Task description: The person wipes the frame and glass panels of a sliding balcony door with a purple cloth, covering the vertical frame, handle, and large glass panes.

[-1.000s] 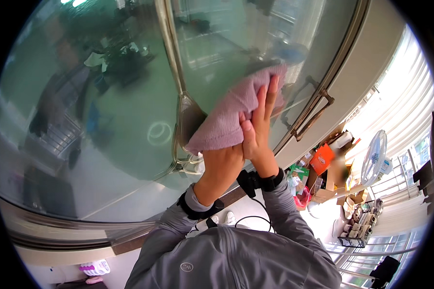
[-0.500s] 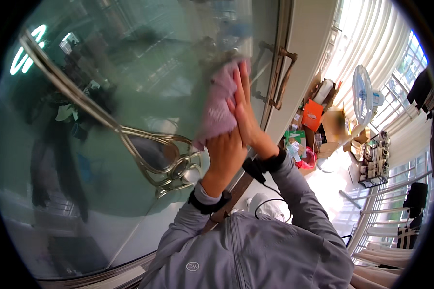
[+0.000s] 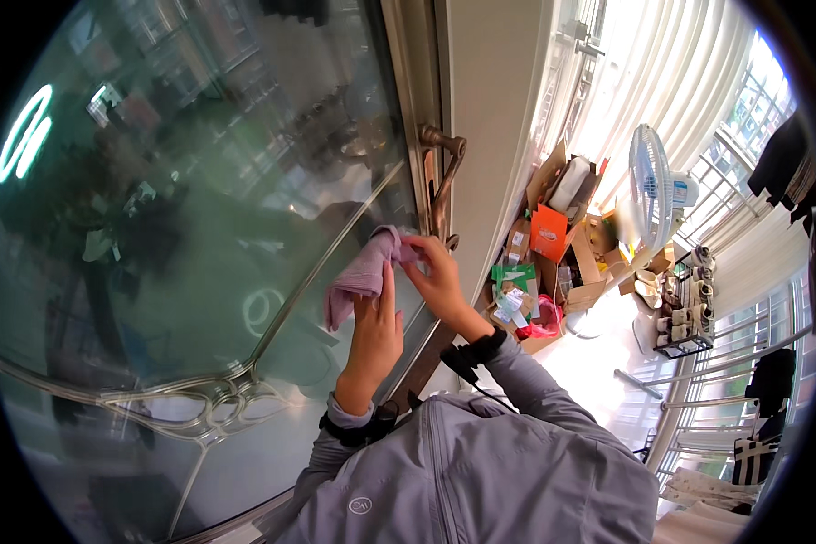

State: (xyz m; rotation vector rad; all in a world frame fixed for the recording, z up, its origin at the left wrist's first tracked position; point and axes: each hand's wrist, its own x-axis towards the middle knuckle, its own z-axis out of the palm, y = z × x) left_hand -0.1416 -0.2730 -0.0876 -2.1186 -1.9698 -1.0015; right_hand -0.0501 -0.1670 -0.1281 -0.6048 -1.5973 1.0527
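Note:
A folded mauve cloth (image 3: 361, 274) is in front of the door's glass pane (image 3: 154, 299), close to its handle side. My left hand (image 3: 372, 344) has the cloth over its fingertips, with one finger stretched up along it. The cloth hides the ends of the other fingers. To the right, my right hand (image 3: 440, 286) pinches the upper corner of the cloth between thumb and fingers. Whether the cloth touches the glass is hard to tell. Just above my right hand is the bronze door handle (image 3: 444, 181).
Curved metal strips (image 3: 231, 394) decorate the pane, which carries reflections. Right of the door frame, open cardboard boxes (image 3: 585, 263) hold assorted items. A standing fan (image 3: 653, 186) and a shoe rack (image 3: 689, 313) are beyond them, near white curtains (image 3: 662, 72).
Both hands have come down and nearer to me with the cloth. Earlier they lay together over it against the glass; now they are apart, the right one pinching its corner. My view has shifted.

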